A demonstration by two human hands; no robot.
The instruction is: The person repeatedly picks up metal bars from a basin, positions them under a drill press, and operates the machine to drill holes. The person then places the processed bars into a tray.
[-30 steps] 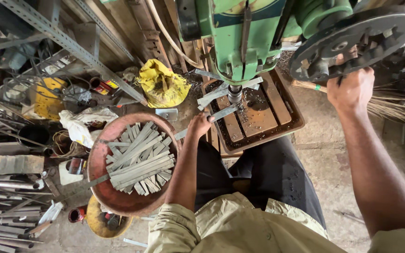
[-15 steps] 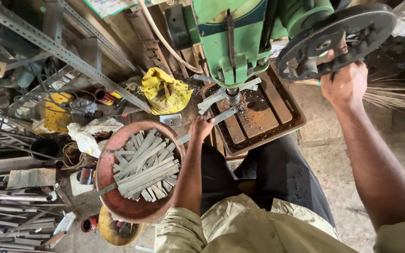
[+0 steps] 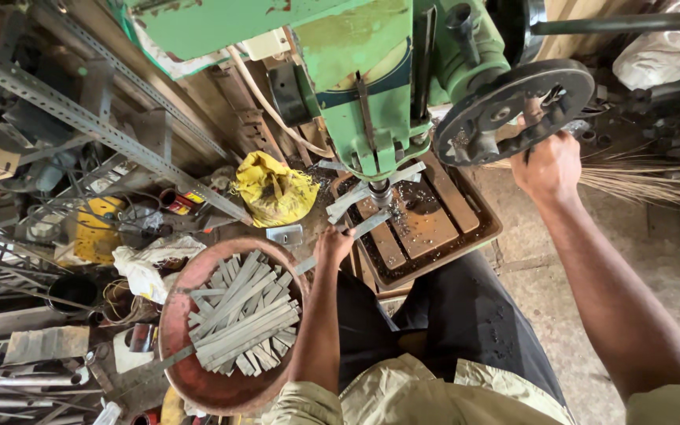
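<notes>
A green drill press (image 3: 371, 86) stands in front of me. My right hand (image 3: 548, 167) grips its dark round feed wheel (image 3: 513, 110) at the lower right rim. My left hand (image 3: 332, 245) holds a flat grey metal strip (image 3: 367, 226) lying under the drill chuck (image 3: 379, 191), over the rusty press table (image 3: 426, 232). Left of that hand, a reddish round basin (image 3: 179, 346) holds several grey metal strips (image 3: 242, 319).
A yellow bag (image 3: 273, 191) lies behind the basin. Slotted steel angle bars (image 3: 80, 118), scrap metal and cables crowd the left side. A straw broom (image 3: 647, 185) lies at the right. My dark trousers (image 3: 450, 323) show below the press table.
The view has tilted up and come closer to the press. My right hand stays on the wheel, which sits lower in view. The left hand keeps the strip under the chuck.
</notes>
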